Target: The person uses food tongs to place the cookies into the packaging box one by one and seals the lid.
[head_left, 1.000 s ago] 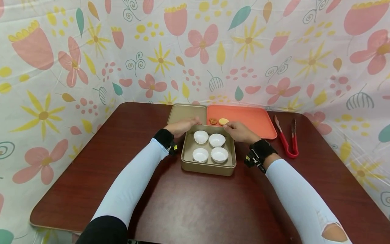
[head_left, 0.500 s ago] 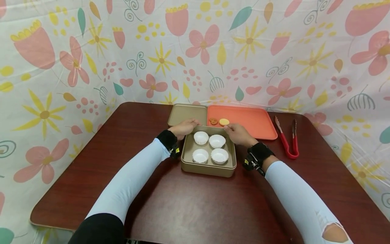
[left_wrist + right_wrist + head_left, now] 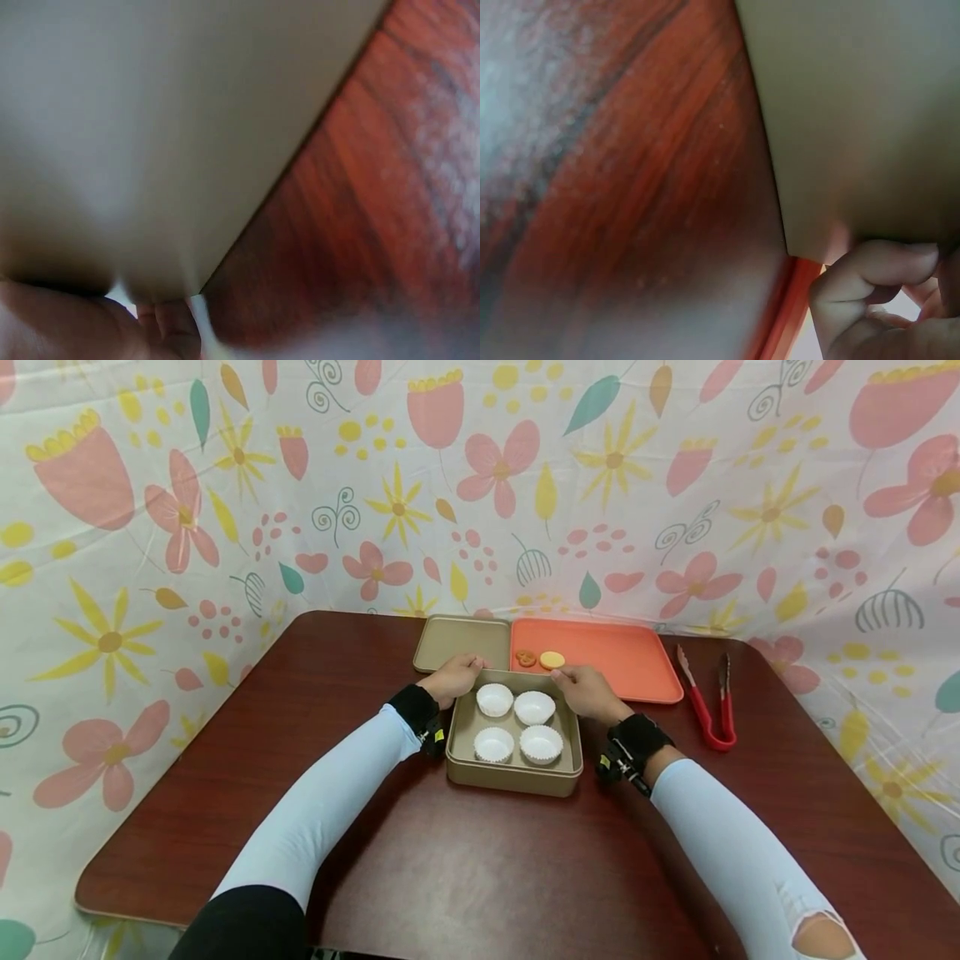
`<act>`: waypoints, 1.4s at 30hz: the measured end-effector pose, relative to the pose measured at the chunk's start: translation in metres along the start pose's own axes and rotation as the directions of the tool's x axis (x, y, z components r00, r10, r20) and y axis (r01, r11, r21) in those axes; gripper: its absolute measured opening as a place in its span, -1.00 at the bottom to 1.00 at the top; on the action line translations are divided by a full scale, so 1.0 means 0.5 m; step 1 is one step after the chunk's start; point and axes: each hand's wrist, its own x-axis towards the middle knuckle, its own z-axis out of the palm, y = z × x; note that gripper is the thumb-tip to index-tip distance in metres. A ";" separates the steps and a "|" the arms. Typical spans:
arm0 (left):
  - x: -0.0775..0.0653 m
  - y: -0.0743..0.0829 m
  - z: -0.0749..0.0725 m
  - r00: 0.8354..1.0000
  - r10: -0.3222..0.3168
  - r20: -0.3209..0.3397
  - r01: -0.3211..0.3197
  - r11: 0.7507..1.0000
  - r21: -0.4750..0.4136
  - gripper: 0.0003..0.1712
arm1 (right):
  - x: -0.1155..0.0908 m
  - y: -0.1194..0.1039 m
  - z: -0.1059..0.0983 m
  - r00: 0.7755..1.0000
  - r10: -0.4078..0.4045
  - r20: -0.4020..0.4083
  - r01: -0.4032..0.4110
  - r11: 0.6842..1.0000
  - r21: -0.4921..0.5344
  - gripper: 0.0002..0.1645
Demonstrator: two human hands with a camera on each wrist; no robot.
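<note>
A square gold-coloured tin (image 3: pixel 513 777) stands on the table in the head view. Inside it are several white fluted paper cups (image 3: pixel 493 745), set in two rows. At the tin's far left corner, my left hand (image 3: pixel 452 678) grips the wall near the rim. My right hand (image 3: pixel 588 691) holds the far right corner, its thumb by the rim. The tin's side wall (image 3: pixel 172 150) fills much of the left wrist view, with fingers (image 3: pixel 176 330) bent at its far end. In the right wrist view, curled fingers (image 3: pixel 847 289) meet the wall's lower corner.
Behind the tin lie a flat gold lid (image 3: pixel 461 642) and an orange tray (image 3: pixel 615 652). A small pretzel (image 3: pixel 526 658) and a round pale-yellow cookie (image 3: pixel 552 660) sit on the tray's left part. Red-handled tongs (image 3: pixel 712 718) lie at the right, and a flowered cloth hangs behind the table.
My left hand has drawn back slightly at the tin's far left corner, its fingers less stretched out. The right hand and the tin have stayed almost where they were.
</note>
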 end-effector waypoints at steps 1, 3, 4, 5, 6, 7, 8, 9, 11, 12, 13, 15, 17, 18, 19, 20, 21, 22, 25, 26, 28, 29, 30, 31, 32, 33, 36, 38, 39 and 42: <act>0.001 0.000 0.000 1.000 0.003 0.000 -0.003 1.000 0.003 -0.53 | -0.001 -0.001 0.000 1.000 0.001 -0.003 -0.001 1.000 0.000 -0.54; 0.001 0.000 -0.001 1.000 0.003 0.002 -0.003 1.000 0.009 -0.53 | -0.003 -0.004 0.000 1.000 -0.001 -0.008 0.001 1.000 -0.005 -0.53; 0.001 0.000 -0.001 1.000 0.003 0.002 -0.003 1.000 0.011 -0.53 | -0.004 -0.005 0.001 1.000 -0.001 -0.010 0.001 1.000 -0.004 -0.53; 0.001 0.000 -0.001 1.000 0.003 0.002 -0.003 1.000 0.018 -0.53 | -0.005 -0.006 0.001 1.000 0.000 -0.011 0.000 1.000 -0.004 -0.53; 0.000 0.000 -0.001 1.000 0.000 0.001 0.000 1.000 0.022 -0.52 | -0.006 -0.007 0.002 1.000 0.003 -0.013 -0.003 1.000 -0.003 -0.53; 0.000 0.000 -0.001 1.000 -0.002 0.002 0.002 1.000 0.022 -0.52 | -0.006 -0.007 0.003 1.000 0.003 -0.014 -0.003 1.000 -0.004 -0.52; -0.001 0.001 -0.001 1.000 -0.005 0.003 0.005 1.000 0.021 -0.52 | -0.007 -0.007 0.003 1.000 0.003 -0.017 -0.003 1.000 -0.006 -0.53; -0.002 0.001 0.000 1.000 -0.007 0.004 0.007 1.000 0.019 -0.52 | -0.007 -0.008 0.003 1.000 0.001 -0.018 -0.001 1.000 -0.007 -0.53; -0.004 0.001 0.000 1.000 -0.011 0.010 0.011 1.000 0.016 -0.52 | -0.007 -0.006 0.004 1.000 -0.003 -0.017 0.003 1.000 -0.013 -0.53; -0.005 0.002 0.000 1.000 -0.012 0.015 0.012 1.000 0.015 -0.52 | -0.008 -0.006 0.004 1.000 -0.008 -0.017 0.008 1.000 -0.016 -0.53; -0.005 0.002 0.000 1.000 -0.013 0.019 0.012 1.000 0.018 -0.52 | -0.008 -0.006 0.004 1.000 -0.011 -0.018 0.011 1.000 -0.016 -0.53; -0.007 0.002 0.000 1.000 -0.013 0.027 0.013 1.000 0.023 -0.51 | -0.010 -0.006 0.005 1.000 -0.017 -0.022 0.016 1.000 -0.020 -0.54; -0.007 0.002 -0.001 0.999 -0.015 0.036 0.014 1.000 0.027 -0.51 | -0.011 -0.007 0.006 0.999 -0.027 -0.026 0.026 0.999 -0.028 -0.54; -0.008 0.003 -0.001 0.999 -0.017 0.039 0.016 1.000 0.024 -0.51 | -0.012 -0.007 0.006 0.999 -0.027 -0.029 0.027 0.999 -0.030 -0.53; -0.008 0.002 -0.001 0.999 -0.021 0.042 0.020 1.000 0.018 -0.52 | -0.013 -0.008 0.008 0.999 -0.030 -0.034 0.029 0.999 -0.033 -0.51; -0.008 0.001 0.000 0.999 -0.024 0.045 0.024 1.000 0.011 -0.52 | -0.014 -0.008 0.009 0.999 -0.033 -0.038 0.032 0.999 -0.038 -0.49; -0.008 0.001 0.000 0.998 -0.028 0.049 0.028 1.000 0.001 -0.52 | -0.016 -0.008 0.010 0.999 -0.037 -0.040 0.035 0.998 -0.043 -0.47; -0.008 0.000 0.001 0.998 -0.030 0.052 0.031 1.000 -0.006 -0.53 | -0.017 -0.009 0.011 0.998 -0.039 -0.043 0.037 0.998 -0.041 -0.47; -0.012 -0.002 0.002 0.998 -0.036 0.054 0.037 0.999 -0.015 -0.55 | -0.022 -0.011 0.013 0.997 -0.047 -0.055 0.045 0.998 -0.040 -0.49; -0.014 -0.002 0.002 0.998 -0.034 0.055 0.035 0.999 -0.014 -0.55 | -0.024 -0.011 0.014 0.997 -0.051 -0.057 0.049 0.998 -0.040 -0.50; -0.020 -0.002 0.003 0.998 -0.033 0.058 0.034 0.999 -0.009 -0.55 | -0.027 -0.013 0.015 0.996 -0.062 -0.062 0.059 0.997 -0.046 -0.54; -0.024 -0.001 0.002 0.998 -0.034 0.058 0.034 0.999 -0.005 -0.55 | -0.029 -0.013 0.015 0.996 -0.068 -0.062 0.065 0.997 -0.052 -0.56; -0.026 -0.002 0.002 0.998 -0.034 0.059 0.034 0.999 -0.001 -0.55 | -0.031 -0.013 0.015 0.996 -0.068 -0.058 0.065 0.997 -0.051 -0.57; -0.029 -0.002 0.002 0.998 -0.034 0.061 0.035 0.999 -0.005 -0.55 | -0.032 -0.013 0.015 0.996 -0.065 -0.057 0.062 0.997 -0.051 -0.58; -0.032 -0.001 0.003 0.998 -0.033 0.062 0.034 0.999 -0.003 -0.56 | -0.034 -0.013 0.015 0.996 -0.066 -0.052 0.063 0.996 -0.058 -0.57; -0.035 -0.001 0.002 0.998 -0.034 0.062 0.035 0.999 -0.001 -0.56 | -0.037 -0.014 0.015 0.997 -0.065 -0.049 0.062 0.996 -0.063 -0.56; -0.041 -0.002 0.003 0.998 -0.031 0.053 0.031 0.999 0.012 -0.56 | -0.043 -0.016 0.016 0.997 -0.055 -0.045 0.052 0.997 -0.054 -0.54; -0.045 -0.003 0.004 0.998 -0.029 0.054 0.028 0.999 0.017 -0.56 | -0.047 -0.019 0.017 0.997 -0.061 -0.046 0.058 0.996 -0.062 -0.54; -0.047 -0.003 0.005 0.998 -0.032 0.057 0.032 0.999 0.011 -0.56 | -0.049 -0.019 0.018 0.997 -0.063 -0.050 0.060 0.996 -0.062 -0.53; -0.052 -0.007 0.007 0.997 -0.038 0.071 0.038 0.999 -0.008 -0.57 | -0.056 -0.020 0.021 0.996 -0.071 -0.052 0.068 0.996 -0.060 -0.53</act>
